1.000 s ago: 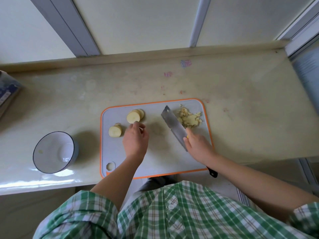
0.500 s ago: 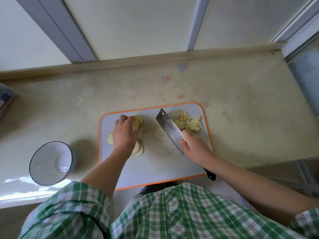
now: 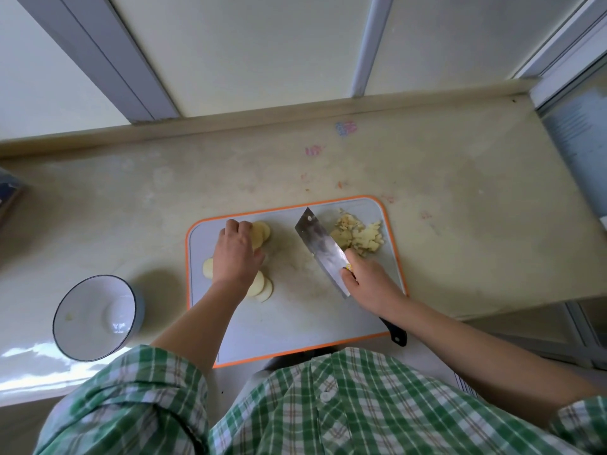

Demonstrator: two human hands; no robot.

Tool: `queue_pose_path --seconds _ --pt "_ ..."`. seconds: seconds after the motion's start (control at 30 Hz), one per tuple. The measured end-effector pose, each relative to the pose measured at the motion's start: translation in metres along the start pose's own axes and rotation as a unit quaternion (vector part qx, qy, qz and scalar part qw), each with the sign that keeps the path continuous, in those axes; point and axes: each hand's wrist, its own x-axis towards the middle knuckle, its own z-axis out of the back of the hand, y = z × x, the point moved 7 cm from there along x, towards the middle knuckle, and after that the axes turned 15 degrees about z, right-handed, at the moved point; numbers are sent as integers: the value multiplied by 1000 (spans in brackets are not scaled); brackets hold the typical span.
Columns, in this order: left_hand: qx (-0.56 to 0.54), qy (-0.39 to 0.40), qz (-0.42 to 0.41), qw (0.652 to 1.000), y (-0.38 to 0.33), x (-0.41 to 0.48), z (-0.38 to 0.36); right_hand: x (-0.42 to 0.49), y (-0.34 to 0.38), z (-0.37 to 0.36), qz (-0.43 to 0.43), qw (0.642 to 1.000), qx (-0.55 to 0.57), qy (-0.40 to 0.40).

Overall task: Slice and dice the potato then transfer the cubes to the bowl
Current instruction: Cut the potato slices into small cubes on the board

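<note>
fingers (image 3: 231,226) of your left hand (image 3: 235,254) curl over potato slices (image 3: 262,234) on the board (image 3: 295,323); your right hand (image 3: 371,287) grips the cleaver (image 3: 320,247), tip angled far-left, beside the diced pile (image 3: 361,236); bowl (image 3: 92,323) left.

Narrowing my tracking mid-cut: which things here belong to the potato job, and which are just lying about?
Job: potato slices, diced potato, cleaver in right hand, cutting board, bowl.
Lying about: box far left, coloured marks on counter.

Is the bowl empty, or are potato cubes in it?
Empty but for a small speck: the bowl shows a bare white inside; the diced potato lies on the cutting board.
</note>
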Motion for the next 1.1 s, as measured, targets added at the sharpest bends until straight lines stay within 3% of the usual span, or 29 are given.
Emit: queue_pose_path --seconds 0.43,0.73,0.97,1.1 --pt "-85 -42 51 994 16 8 14 -3 2 -1 -23 999 43 -4" --pt "-30 -51 -24 998 6 -13 10 1 34 1 -51 972 229 19" --pt "13 -46 -69 996 -2 -22 2 9 42 -10 -85 968 225 73" --pt "-46 -70 -24 996 3 -17 12 8 36 -14 -96 969 214 80"
